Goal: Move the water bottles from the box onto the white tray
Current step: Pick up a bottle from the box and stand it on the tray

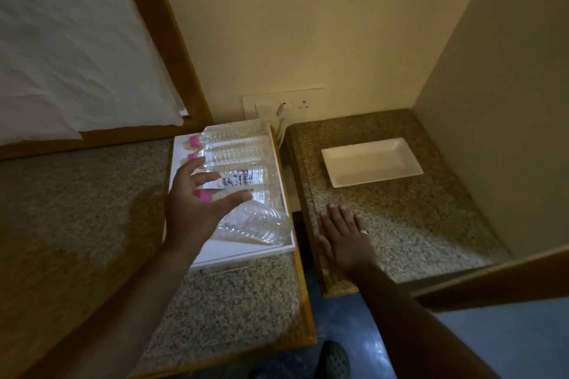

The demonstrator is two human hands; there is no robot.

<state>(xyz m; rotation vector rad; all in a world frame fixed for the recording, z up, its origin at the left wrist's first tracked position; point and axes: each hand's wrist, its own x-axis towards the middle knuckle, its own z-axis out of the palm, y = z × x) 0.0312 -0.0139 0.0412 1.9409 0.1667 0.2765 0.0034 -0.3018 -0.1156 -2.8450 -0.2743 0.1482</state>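
Box (240,251) holds bottles (237,152); white tray (372,161) bare; left hand (197,203) spread, empty

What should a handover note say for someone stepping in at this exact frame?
Left hand: open, fingers spread over the bottles in the box, nothing gripped yet.
Right hand: flat, palm down on the right counter, empty.
Bottles: all in the box on the left counter, lying on their sides, pink caps to the left; about five, the near one skewed.
Tray: on the right counter, nothing on it.
Done: none moved.
Left: grasp each bottle and carry it across the gap to the tray, all of them.
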